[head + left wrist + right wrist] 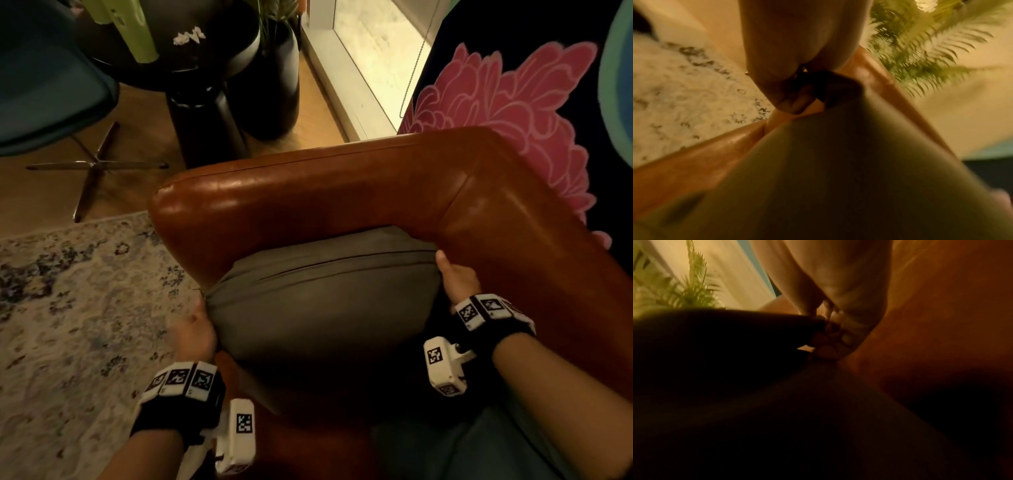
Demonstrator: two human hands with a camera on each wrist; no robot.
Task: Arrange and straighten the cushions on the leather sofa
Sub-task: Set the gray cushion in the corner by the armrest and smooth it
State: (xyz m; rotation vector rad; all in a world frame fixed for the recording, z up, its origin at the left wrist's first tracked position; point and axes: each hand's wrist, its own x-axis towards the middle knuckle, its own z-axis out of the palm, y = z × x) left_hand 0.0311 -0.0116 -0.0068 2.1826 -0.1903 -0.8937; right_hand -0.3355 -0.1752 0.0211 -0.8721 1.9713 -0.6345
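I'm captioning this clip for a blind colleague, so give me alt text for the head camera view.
Seen from above, a left hand and a right hand grip opposite ends of a grey cushion set in the corner of a brown leather sofa. A patterned rug lies to the left; a black side table stands beyond.

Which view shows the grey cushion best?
Head view: the whole grey cushion shows against the sofa, both hands at its corners. Left wrist gives a blurred close-up; right wrist is mostly dark.
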